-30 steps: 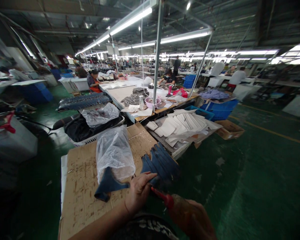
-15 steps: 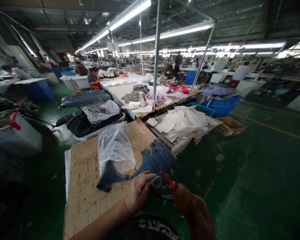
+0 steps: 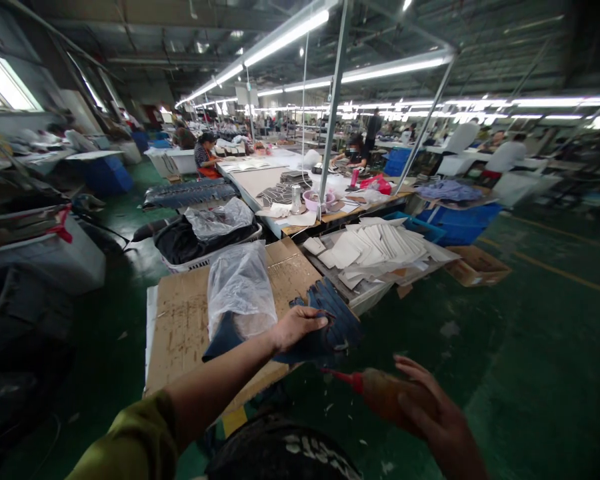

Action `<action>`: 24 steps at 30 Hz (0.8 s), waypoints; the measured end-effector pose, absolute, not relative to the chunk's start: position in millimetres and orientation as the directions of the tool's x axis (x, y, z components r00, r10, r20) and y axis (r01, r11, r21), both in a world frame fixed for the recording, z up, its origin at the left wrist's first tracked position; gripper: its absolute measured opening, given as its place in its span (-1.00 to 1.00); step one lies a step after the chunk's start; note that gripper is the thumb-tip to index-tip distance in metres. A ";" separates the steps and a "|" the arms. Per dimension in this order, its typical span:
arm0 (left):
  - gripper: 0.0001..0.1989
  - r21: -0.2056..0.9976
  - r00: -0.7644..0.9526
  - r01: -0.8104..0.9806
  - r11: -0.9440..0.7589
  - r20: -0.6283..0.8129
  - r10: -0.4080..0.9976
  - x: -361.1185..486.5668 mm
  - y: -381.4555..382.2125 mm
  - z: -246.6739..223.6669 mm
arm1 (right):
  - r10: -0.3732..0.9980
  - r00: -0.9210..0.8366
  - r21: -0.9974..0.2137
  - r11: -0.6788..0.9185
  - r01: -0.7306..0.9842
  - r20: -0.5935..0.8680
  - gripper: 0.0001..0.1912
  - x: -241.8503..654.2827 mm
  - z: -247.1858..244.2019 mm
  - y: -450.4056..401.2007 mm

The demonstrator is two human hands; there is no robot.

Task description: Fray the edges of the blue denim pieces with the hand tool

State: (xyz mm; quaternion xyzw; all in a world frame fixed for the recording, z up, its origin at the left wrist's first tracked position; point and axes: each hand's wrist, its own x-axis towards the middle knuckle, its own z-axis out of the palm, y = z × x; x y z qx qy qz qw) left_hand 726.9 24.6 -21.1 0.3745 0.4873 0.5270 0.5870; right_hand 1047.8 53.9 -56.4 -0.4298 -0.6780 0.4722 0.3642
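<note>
My left hand (image 3: 296, 328) reaches over the fanned stack of dark blue cut pieces (image 3: 343, 313) at the cardboard's right edge. Its thumb and fingers close on one of these pieces. Low on the right, my right hand (image 3: 443, 417) grips a squeeze bottle (image 3: 393, 399) of amber-brown liquid, its fingers partly stretched. The bottle lies tilted, its thin red nozzle pointing left, below the stack and apart from it. Partly under a clear plastic bag (image 3: 243, 283), another blue piece (image 3: 223, 337) lies left of my left hand.
The stained cardboard sheet (image 3: 177, 333) covers the work surface. Beyond it stand a basket of black material (image 3: 185, 243) and a tray of white cut pieces (image 3: 380, 243). A metal post (image 3: 334, 113) rises at the long table. Co-workers sit farther back.
My left hand has moved forward and right onto the blue stack, and the strip piece it held low is no longer seen apart. The bottle has swung from upright-tilted to nearly level, farther right.
</note>
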 end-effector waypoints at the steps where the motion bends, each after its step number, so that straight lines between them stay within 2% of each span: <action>1: -0.46 0.946 0.002 -0.272 0.176 -0.182 0.983 726.9 30.2 -17.7 | 0.888 -0.443 -0.934 0.254 0.251 0.122 -0.56 1036.3 -49.1 54.7; 3: -0.46 0.927 0.104 -0.308 0.216 -0.193 0.976 728.1 41.3 -9.7 | 0.801 -0.580 -0.909 0.340 0.242 0.145 -0.56 1008.6 -37.8 55.4; 6: -0.46 0.923 0.233 -0.293 0.249 -0.183 0.955 731.3 60.0 3.8 | 0.722 -0.683 -0.907 0.355 0.224 0.114 -0.50 964.5 -29.5 60.0; 11: -0.45 0.952 0.369 -0.169 0.256 -0.180 0.912 718.0 96.8 16.3 | 0.750 -0.654 -0.906 0.341 0.252 0.100 -0.40 915.1 -29.8 83.1; 13: -0.44 0.948 0.339 -0.163 0.273 -0.206 0.918 695.3 107.1 11.0 | 0.797 -0.599 -0.918 0.291 0.269 0.077 -0.39 909.6 -32.1 91.4; 17: -0.46 0.909 0.136 -0.245 0.338 -0.313 0.940 639.4 93.9 -31.8 | 0.862 -0.505 -0.949 0.121 0.291 -0.045 -0.35 913.7 -39.8 90.3; 19: -0.38 0.861 0.153 -0.279 0.425 -0.397 0.905 627.7 69.0 -66.4 | 0.838 -0.526 -0.974 -0.026 0.225 -0.144 -0.33 915.7 -45.9 79.1; 20: -0.36 0.832 0.191 -0.286 0.475 -0.436 0.880 628.6 54.6 -84.7 | 0.826 -0.518 -0.974 -0.207 0.087 -0.222 -0.30 915.7 -49.6 71.9; 21: -0.35 0.806 0.228 -0.295 0.513 -0.461 0.857 633.5 40.6 -102.6 | 0.817 -0.513 -0.947 -0.320 -0.027 -0.262 -0.29 915.0 -53.8 64.4; 23: -0.39 0.761 0.276 -0.341 0.552 -0.480 0.833 650.5 18.2 -135.1 | 0.803 -0.517 -0.883 -0.437 -0.171 -0.297 -0.27 913.2 -63.4 50.8; 24: -0.42 0.723 0.295 -0.418 0.550 -0.465 0.835 660.2 11.5 -149.0 | 0.796 -0.519 -0.856 -0.471 -0.212 -0.310 -0.29 912.7 -68.6 45.4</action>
